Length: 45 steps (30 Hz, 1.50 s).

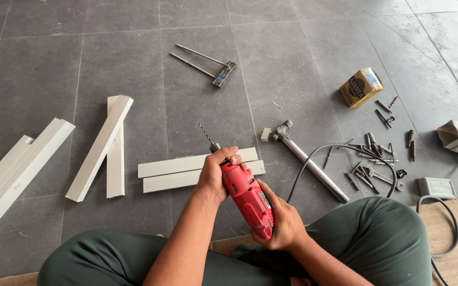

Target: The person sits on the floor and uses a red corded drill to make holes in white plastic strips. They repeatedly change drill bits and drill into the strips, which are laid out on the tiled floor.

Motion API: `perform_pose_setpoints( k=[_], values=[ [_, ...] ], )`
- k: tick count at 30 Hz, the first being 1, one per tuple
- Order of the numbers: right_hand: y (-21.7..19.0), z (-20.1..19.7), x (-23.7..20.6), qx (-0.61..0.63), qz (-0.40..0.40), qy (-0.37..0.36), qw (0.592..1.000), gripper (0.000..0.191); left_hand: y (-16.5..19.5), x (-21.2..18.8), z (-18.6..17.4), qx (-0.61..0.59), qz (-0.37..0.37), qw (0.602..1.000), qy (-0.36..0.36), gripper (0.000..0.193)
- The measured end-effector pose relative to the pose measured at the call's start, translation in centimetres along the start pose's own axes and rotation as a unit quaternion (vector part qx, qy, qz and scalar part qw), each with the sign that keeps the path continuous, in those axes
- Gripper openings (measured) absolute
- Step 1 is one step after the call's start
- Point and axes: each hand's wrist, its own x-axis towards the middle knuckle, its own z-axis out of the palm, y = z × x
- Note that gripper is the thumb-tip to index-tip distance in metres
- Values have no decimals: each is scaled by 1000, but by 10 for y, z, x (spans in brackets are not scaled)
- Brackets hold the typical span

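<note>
Seated cross-legged on grey tiled floor, green trousers at bottom of view.

Red electric drill held in both hands above lap, angled up and to the left, drill bit pointing away toward upper left. Left hand wrapped closed around front of drill near chuck, thumb on top. Right hand closed around rear handle of drill. Both grips firm on the tool.

Directly beyond drill nose: two white metal strips lying flat, side by side, touching, partly covered by left hand.

Left of those: two more white channel pieces crossed over each other; farther left, longer white profiles running off frame edge.

Right of drill: hammer with metal handle, black cable arching over it. Scatter of screws and bits beyond. Small yellow box near these. Metal bracket with two rods well apart, toward top.
</note>
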Motion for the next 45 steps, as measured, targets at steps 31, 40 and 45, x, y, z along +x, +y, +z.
perform_pose_setpoints(
  k=[31,40,45],
  values=[
    [21,16,-3,68,-1,38,997,99,11,-16,16,65,64,989,-116,23],
    [27,19,-11,52,-6,97,994,104,10,-29,53,177,114,969,-126,19],
    [20,12,-4,24,-46,153,987,97,9,-17,40,264,122,954,-67,46]
  ],
)
